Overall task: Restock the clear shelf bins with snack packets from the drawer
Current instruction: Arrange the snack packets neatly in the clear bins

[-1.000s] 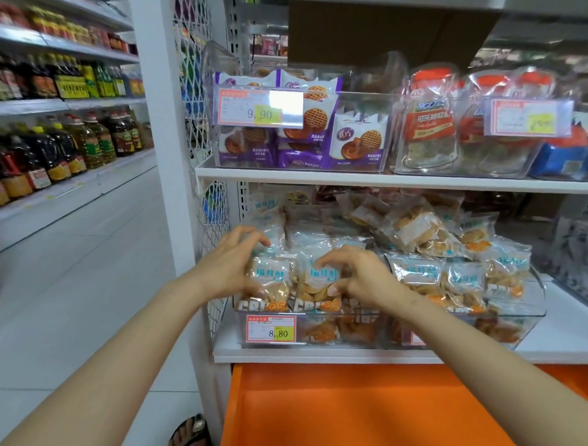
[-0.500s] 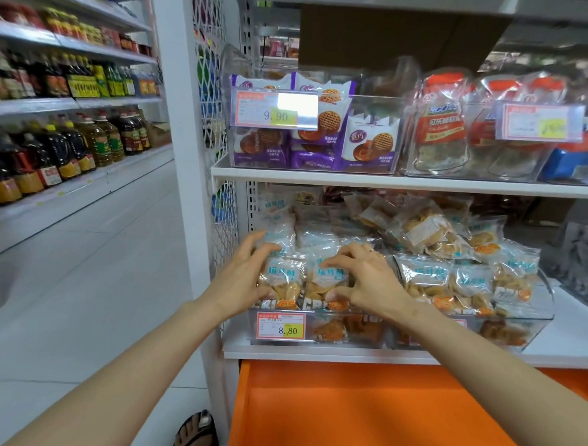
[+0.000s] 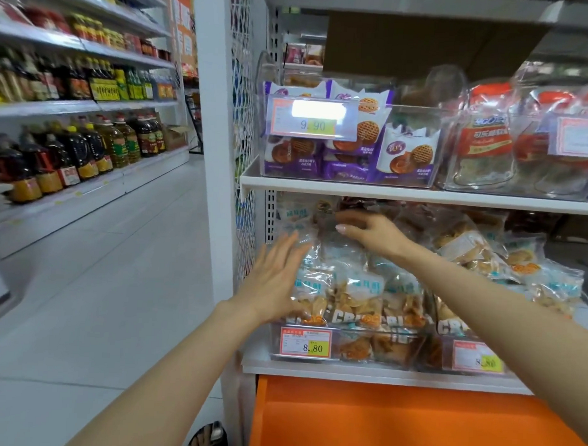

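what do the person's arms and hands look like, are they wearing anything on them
Both arms are bare as far as the frame shows. There are no sleeves, gloves, watch or bracelet on the left forearm or the right forearm. The left hand is motion-blurred, so a ring cannot be ruled out. The right hand shows no ring on its visible side, and its one clear nail is rounded.

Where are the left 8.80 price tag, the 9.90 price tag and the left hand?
left 8.80 price tag [image 3: 305, 343]: head view, label centre.
9.90 price tag [image 3: 313, 119]: head view, label centre.
left hand [image 3: 274, 282]: head view, hand's middle.
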`<state>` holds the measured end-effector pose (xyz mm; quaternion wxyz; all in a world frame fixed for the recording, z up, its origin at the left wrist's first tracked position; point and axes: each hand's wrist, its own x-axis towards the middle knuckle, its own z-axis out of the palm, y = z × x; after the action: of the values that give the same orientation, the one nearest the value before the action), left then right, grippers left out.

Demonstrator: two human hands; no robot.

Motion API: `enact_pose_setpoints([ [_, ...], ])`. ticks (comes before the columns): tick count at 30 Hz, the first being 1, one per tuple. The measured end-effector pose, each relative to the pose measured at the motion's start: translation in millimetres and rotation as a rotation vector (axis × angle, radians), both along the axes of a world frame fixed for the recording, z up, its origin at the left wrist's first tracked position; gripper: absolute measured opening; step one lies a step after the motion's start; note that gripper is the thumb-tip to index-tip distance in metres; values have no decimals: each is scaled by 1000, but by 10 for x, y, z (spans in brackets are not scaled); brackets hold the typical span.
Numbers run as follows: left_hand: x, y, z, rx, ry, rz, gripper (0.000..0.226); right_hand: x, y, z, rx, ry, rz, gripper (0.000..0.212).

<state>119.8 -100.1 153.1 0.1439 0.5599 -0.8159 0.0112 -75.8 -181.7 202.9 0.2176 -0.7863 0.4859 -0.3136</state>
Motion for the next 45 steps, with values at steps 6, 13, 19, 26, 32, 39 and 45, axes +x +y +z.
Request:
enact_pose_setpoints([
  [6, 20, -43, -5, 12, 26, 15, 112, 525, -633, 15, 70, 136, 37, 33],
  [13, 17, -54, 10, -34, -24, 31, 112, 446, -858, -56, 71, 229, 40, 22],
  [19, 21, -62, 12, -54, -4, 30, 112, 451, -879, -144, -76, 143, 62, 7],
  [26, 7, -56, 24, -21, -2, 16, 111, 418, -887, -95, -135, 335, 151, 16],
  [32, 0, -35, 33, -41, 0, 17, 112, 413, -880, -95, -101, 345, 131, 14],
  [39, -3, -23, 45, -29, 34, 5, 118, 457, -915, -65, -103, 391, 158, 10],
  [45, -8, -28, 41, -13, 36, 16, 121, 509, -937, -99, 68, 337, 205, 23],
])
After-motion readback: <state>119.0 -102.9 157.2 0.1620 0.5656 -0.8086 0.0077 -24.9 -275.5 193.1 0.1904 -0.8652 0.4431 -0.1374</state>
